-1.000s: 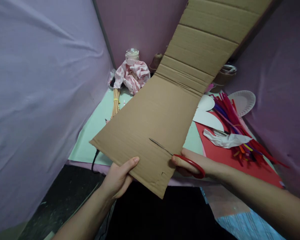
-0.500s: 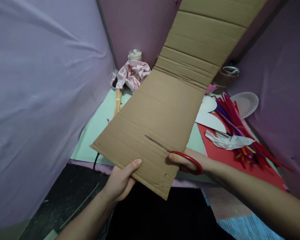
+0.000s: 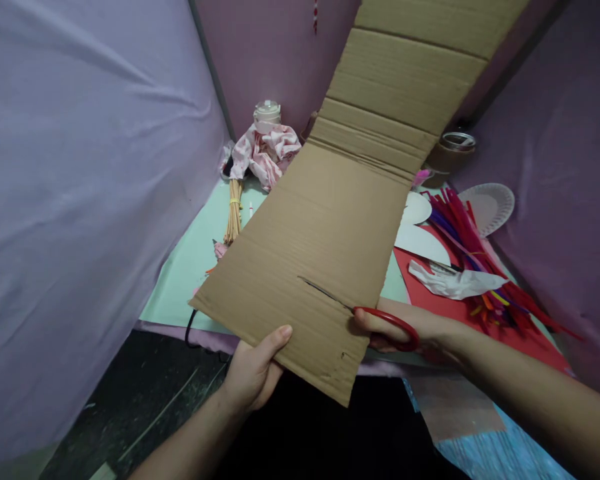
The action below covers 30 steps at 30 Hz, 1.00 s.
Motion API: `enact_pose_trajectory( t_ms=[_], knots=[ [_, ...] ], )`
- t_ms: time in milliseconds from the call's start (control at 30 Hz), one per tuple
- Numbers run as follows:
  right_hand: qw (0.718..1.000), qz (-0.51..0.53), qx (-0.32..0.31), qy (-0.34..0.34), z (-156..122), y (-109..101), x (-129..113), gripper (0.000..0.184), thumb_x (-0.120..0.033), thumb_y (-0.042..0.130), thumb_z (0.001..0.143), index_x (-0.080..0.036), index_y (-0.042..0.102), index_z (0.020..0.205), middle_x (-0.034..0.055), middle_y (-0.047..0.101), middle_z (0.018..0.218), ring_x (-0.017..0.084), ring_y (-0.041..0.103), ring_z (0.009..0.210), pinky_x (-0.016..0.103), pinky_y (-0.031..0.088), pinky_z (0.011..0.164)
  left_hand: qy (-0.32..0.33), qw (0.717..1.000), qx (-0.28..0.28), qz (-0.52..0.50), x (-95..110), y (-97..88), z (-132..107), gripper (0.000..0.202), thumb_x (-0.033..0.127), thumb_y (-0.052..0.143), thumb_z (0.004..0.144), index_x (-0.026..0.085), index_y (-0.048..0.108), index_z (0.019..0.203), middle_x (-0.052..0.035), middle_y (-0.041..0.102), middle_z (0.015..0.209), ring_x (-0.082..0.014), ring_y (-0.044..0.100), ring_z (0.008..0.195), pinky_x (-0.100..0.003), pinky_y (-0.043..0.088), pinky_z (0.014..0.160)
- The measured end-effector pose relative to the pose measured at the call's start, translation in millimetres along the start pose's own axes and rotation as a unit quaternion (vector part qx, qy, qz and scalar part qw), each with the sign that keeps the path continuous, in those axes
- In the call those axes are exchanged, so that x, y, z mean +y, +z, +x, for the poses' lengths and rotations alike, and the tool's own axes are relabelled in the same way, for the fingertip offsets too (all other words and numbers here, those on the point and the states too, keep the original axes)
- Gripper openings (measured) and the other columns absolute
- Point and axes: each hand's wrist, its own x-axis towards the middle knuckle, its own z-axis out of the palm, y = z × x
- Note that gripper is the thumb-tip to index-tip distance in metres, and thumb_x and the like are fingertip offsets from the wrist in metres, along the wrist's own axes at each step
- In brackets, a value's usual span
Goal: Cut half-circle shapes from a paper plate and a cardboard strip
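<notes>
Cardboard (image 3: 330, 220), top out of frame; scissors (image 3: 393, 319) (one blade hidden).

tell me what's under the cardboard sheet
Pale green tabletop shows beside the cardboard sheet, and part of the left hand lies beneath its near edge; whatever its middle covers cannot be seen.

- White lidded bottle (image 3: 267, 115), with crumpled pink-and-white cloth (image 3: 275, 148) bunched in front.
- Bundle of thin wooden sticks (image 3: 235, 210), tied with a yellow band.
- Fluted paper plate (image 3: 491, 205), near the right-hand drape.
- Pipe cleaners (image 3: 461, 220) in pink, purple, red, orange and yellow, partly over a red sheet (image 3: 430, 307).
- Crumpled white tissue (image 3: 455, 283) across them.
- White rounded cutouts (image 3: 423, 242) beside the pipe cleaners.
</notes>
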Motion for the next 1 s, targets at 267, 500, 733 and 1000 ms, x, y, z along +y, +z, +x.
enact_pose_trajectory(
  t_ms=[267, 500, 733, 1000],
  knots=[
    [0.999, 0.018, 0.007, 0.033, -47, 4, -7, 0.058, -0.075, 0.047, 0.078, -0.019, 0.041, 0.063, -0.0059, 0.039, 0.053, 0.005, 0.032, 0.045, 0.02, 0.02, 0.04, -0.026, 0.999, -0.02, -0.024, -23, 10.0, -4, 0.078, 0.023, 0.085, 0.059, 0.017, 0.054, 0.129, -0.0114, 0.072, 0.105, -0.0299, 0.065, 0.105, -0.044, 0.051, 0.097],
    [0.996, 0.024, 0.062, 0.056, -75, 13, 2, 0.059, -0.073, 0.049, 0.079, -0.017, 0.045, 0.061, -0.0043, 0.041, 0.053, 0.005, 0.034, 0.045, 0.018, 0.023, 0.039, -0.045, 0.998, -0.033, -0.019, -26, 18.0, -12, 0.079, 0.023, 0.085, 0.059, 0.017, 0.052, 0.13, -0.0124, 0.071, 0.105, -0.0298, 0.066, 0.103, -0.045, 0.051, 0.096],
    [0.991, -0.009, 0.045, 0.125, -107, 10, 15, 0.048, -0.062, 0.059, 0.079, -0.015, 0.06, 0.089, -0.0051, 0.041, 0.058, 0.006, 0.034, 0.046, 0.019, 0.026, 0.041, -0.021, 1.0, 0.006, -0.001, -18, 18.2, -7, 0.076, 0.026, 0.085, 0.058, 0.016, 0.055, 0.127, -0.0115, 0.072, 0.105, -0.0313, 0.064, 0.106, -0.045, 0.052, 0.095],
    [0.731, -0.467, 0.429, 0.253, -115, -34, 43, 0.037, -0.045, 0.049, 0.085, -0.015, 0.063, 0.101, 0.0139, 0.069, 0.079, 0.027, 0.064, 0.068, 0.033, 0.043, 0.057, 0.0, 0.999, 0.032, -0.032, -37, 26.9, -4, 0.079, 0.023, 0.086, 0.058, 0.02, 0.052, 0.13, -0.01, 0.07, 0.11, -0.0286, 0.064, 0.108, -0.046, 0.049, 0.099]
  ],
)
